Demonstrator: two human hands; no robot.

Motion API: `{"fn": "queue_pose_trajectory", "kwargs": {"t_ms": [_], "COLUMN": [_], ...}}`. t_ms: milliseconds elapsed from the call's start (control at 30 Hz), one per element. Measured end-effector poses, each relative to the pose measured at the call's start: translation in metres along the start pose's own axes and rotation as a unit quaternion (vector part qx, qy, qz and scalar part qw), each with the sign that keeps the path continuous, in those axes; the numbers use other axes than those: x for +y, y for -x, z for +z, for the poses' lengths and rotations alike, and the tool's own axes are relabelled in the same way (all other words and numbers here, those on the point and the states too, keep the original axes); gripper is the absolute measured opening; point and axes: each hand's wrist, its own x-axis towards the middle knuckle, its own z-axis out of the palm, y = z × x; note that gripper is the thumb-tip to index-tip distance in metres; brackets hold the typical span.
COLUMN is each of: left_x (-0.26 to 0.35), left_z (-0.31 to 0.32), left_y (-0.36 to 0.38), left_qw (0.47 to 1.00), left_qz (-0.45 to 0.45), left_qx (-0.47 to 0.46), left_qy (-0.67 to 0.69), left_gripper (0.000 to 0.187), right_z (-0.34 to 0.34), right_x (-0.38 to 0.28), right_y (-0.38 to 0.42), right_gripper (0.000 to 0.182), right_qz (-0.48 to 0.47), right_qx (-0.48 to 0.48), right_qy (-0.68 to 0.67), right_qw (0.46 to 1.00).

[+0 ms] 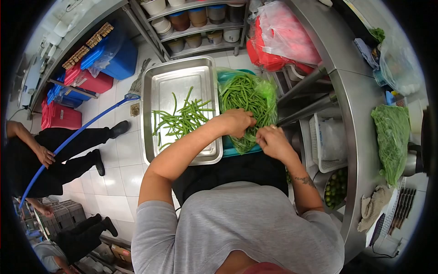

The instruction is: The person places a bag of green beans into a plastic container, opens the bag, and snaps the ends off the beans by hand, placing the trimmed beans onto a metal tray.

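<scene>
A clear green plastic bag of green beans (246, 98) lies in a teal tub in front of me. My left hand (238, 122) reaches into the near end of that bag, fingers closed around beans. My right hand (273, 140), with a ring on it, pinches beans at the bag's near right edge. To the left stands a steel tray (157, 77) with a loose pile of trimmed green beans (182, 121) in it.
A steel counter (360, 109) runs along the right with a bag of leafy greens (392, 137), a cloth (373, 205) and limes (336, 186) beneath. Shelves of containers (200, 23) stand ahead. At left sit two people in black, with a blue hose (73, 141) and coloured crates (91, 68).
</scene>
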Motion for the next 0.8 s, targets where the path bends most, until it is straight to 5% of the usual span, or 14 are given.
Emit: {"fn": "queue_pose_trajectory", "kwargs": {"t_ms": [167, 633, 800], "left_x": [0.010, 0.005, -0.013], "left_z": [0.000, 0.002, -0.013], "left_y": [0.001, -0.010, -0.008], "left_qw": [0.991, 0.979, 0.989], "left_qz": [0.010, -0.020, 0.043], "left_qx": [-0.039, -0.155, -0.134], "left_qy": [-0.127, -0.132, -0.047], "left_gripper": [0.048, 0.047, 0.050], "right_z": [0.004, -0.007, -0.006], "right_x": [-0.011, -0.017, -0.011], "right_y": [0.012, 0.012, 0.014], "right_gripper": [0.005, 0.004, 0.012], "right_qz": [-0.076, -0.092, -0.074], "right_qx": [-0.001, -0.085, -0.097], "right_qy": [0.059, 0.023, 0.005], "right_qw": [0.995, 0.992, 0.993]}}
